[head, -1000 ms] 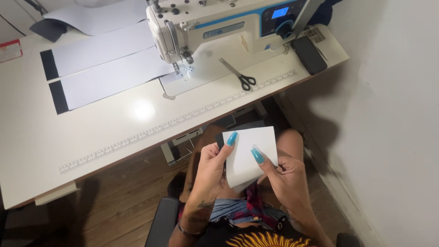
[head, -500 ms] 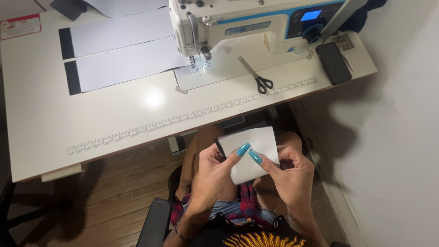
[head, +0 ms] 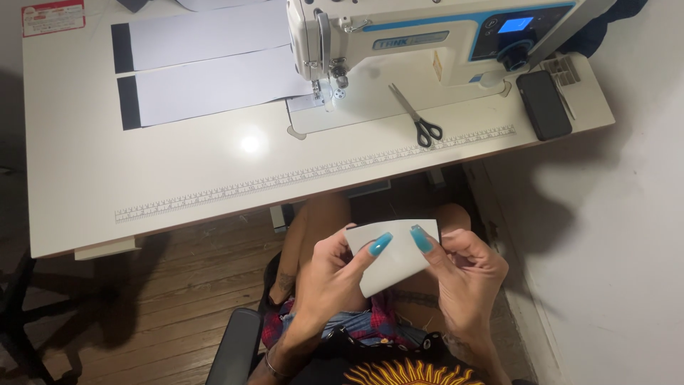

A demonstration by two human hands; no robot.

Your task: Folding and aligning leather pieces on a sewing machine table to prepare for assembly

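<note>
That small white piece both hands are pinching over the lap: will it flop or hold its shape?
The white fabric piece probably holds shape briefly: it spans flat between the left hand and right hand. It looks thin, so likely light and easily creased. One-handed, its free edge may droop.

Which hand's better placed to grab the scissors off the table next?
Right, probably. The scissors lie on the table up and right of the white piece, on the right hand side; left hand sits farther.

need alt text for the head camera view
Seen from above, a seated person's left hand and right hand hold a small white fabric piece over their lap, before a white table with a sewing machine and scissors.
</note>
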